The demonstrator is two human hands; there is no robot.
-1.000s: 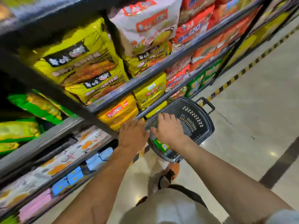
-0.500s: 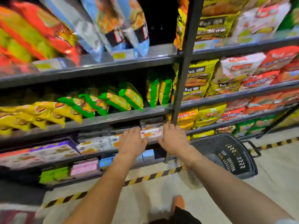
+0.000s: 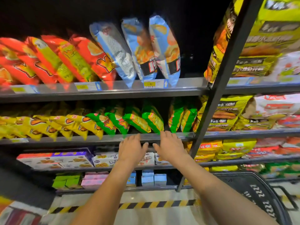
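Both my arms reach forward toward a store shelf rack. My left hand (image 3: 131, 148) and my right hand (image 3: 170, 146) are side by side, fingers spread and straight, empty, in front of the edge of the middle shelf (image 3: 97, 138). Just above the fingertips lean green snack bags (image 3: 142, 120). Behind and below the hands lie white biscuit packs (image 3: 105, 159) on the lower shelf. The view is blurred by motion.
Yellow snack bags (image 3: 48, 125) fill the middle shelf's left. Red bags (image 3: 56, 60) and blue bags (image 3: 151, 47) stand on the top shelf. A dark upright post (image 3: 215, 98) divides the rack; yellow packs (image 3: 230, 114) lie to its right. A black shopping basket (image 3: 259, 195) sits at the lower right on the floor.
The view swung from the basket up to the shelves. My hands left the basket, held a white pack at the lower shelf, and are now higher, spread and empty, at the middle shelf's edge.
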